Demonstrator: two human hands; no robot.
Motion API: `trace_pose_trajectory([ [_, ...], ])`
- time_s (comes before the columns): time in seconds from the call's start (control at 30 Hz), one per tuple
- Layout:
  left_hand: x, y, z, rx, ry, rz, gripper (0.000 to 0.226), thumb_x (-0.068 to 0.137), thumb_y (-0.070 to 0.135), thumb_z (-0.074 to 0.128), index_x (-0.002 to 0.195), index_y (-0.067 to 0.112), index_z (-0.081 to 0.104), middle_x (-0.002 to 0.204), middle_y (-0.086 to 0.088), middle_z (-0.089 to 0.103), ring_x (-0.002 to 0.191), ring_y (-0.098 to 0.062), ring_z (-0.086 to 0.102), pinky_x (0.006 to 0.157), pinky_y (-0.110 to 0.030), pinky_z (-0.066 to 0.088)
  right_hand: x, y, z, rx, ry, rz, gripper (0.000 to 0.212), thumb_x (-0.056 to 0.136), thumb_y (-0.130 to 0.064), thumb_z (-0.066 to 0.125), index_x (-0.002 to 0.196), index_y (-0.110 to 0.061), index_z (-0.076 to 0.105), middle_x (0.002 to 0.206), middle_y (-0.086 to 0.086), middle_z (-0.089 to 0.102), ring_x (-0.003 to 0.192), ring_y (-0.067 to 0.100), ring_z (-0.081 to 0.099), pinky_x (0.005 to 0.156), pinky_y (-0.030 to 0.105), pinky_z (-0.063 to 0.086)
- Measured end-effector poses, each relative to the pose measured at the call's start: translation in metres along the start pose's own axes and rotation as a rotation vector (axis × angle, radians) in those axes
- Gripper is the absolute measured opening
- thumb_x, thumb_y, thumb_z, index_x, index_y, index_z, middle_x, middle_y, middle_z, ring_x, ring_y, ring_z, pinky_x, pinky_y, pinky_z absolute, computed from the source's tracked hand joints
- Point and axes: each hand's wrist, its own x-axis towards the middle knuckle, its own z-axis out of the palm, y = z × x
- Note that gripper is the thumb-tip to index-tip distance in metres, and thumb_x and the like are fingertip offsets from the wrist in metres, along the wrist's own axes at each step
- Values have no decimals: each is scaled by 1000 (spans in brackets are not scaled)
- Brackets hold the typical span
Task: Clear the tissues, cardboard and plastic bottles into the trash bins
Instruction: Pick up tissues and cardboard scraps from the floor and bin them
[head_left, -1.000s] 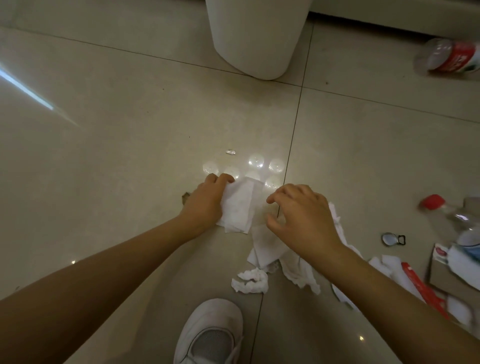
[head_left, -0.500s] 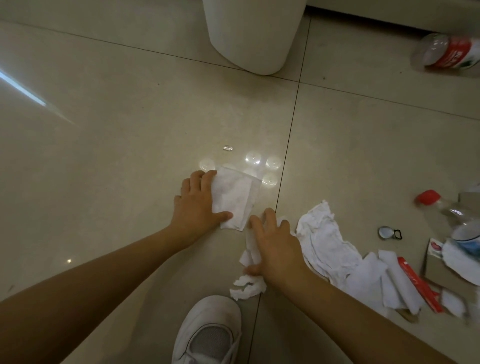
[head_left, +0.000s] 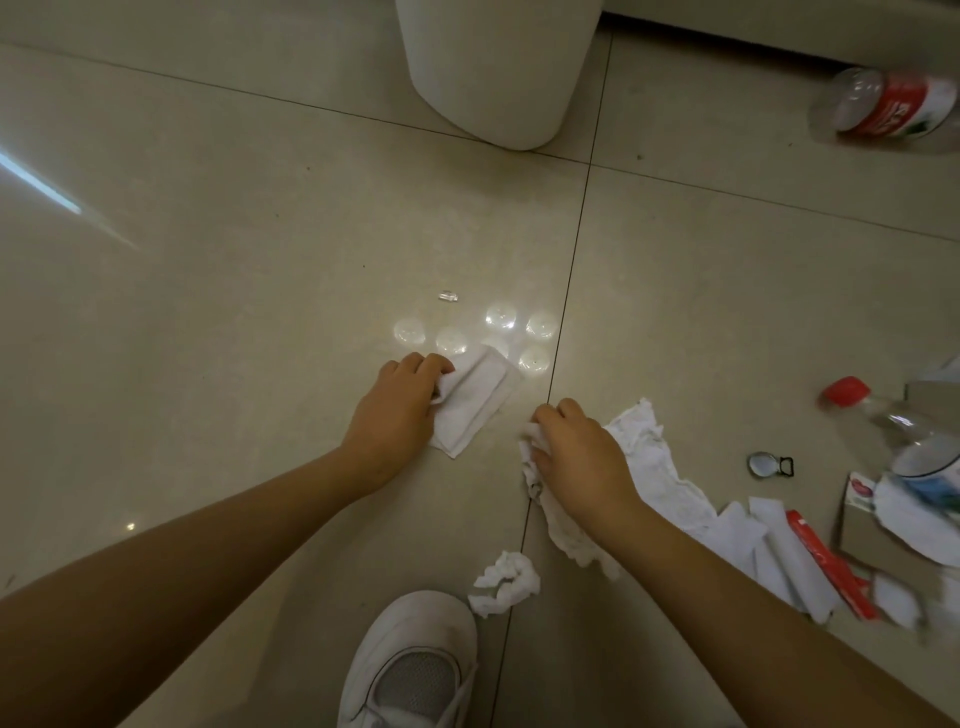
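Observation:
My left hand curls its fingers round the near edge of a folded white tissue lying on the floor tiles. My right hand grips a crumpled white tissue that trails out to the right beneath my wrist. A small tissue ball lies loose by my shoe. More flat tissues spread to the right. A white trash bin stands at the top centre. One plastic bottle with a red label lies far right; another with a red cap lies beside a cardboard box.
My white shoe stands at the bottom centre. A small metal ring with a clip lies right of the tissues. A red strip rests on the flat tissues. Ceiling lights reflect on the glossy tiles above my left hand.
My right hand moved up and right and gathered the crumpled tissue in its fingers. My left hand's fingers closed on the folded tissue's edge, which now lies skewed.

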Motion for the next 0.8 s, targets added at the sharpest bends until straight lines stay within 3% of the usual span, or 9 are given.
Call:
trace_pose_trajectory([
  [0.17, -4, 2, -12, -42, 8, -13, 35, 88, 0, 45, 119, 14, 53, 109, -5, 57, 94, -21, 52, 80, -35, 46, 5, 0, -11, -3, 34, -37, 19, 89, -10, 53, 108, -12, 54, 103, 6, 52, 82, 21, 54, 66, 30, 42],
  [0.3, -5, 0, -32, -61, 40, -22, 30, 89, 2, 46, 116, 11, 56, 109, -9, 59, 95, -24, 55, 75, -26, 37, 13, -8, -27, -46, 25, -115, 15, 87, -11, 54, 101, -9, 55, 98, 8, 53, 82, 27, 55, 69, 38, 45],
  [0.47, -18, -4, -53, -94, 33, -33, 28, 89, 5, 50, 116, 10, 56, 109, -11, 62, 94, -24, 57, 74, -28, 40, 12, -17, -37, -51, 34, -167, 18, 86, -16, 57, 103, -12, 56, 93, 1, 45, 84, 25, 54, 65, 31, 37],
  [0.57, -29, -11, -58, -127, 6, -45, 29, 88, 5, 52, 117, 10, 56, 109, -11, 63, 91, -22, 56, 73, -27, 40, -2, -21, -29, -52, -5, -233, 27, 88, -20, 55, 115, -18, 56, 101, 2, 49, 86, 23, 54, 66, 30, 36],
  [0.7, -40, -14, -59, -156, -5, -77, 32, 88, 3, 52, 118, 9, 55, 107, -9, 64, 86, -18, 53, 71, -26, 42, -30, -25, -16, -48, -122, -340, 33, 95, -26, 49, 127, -24, 55, 114, 2, 50, 93, 21, 55, 76, 35, 46],
  [0.8, -48, -11, -57, -164, -31, -71, 32, 88, 3, 52, 119, 10, 55, 108, -10, 63, 90, -21, 56, 73, -28, 45, -50, -28, -5, -85, -180, -317, 39, 94, -40, 47, 132, -30, 49, 125, 2, 44, 105, 21, 51, 80, 37, 49],
])
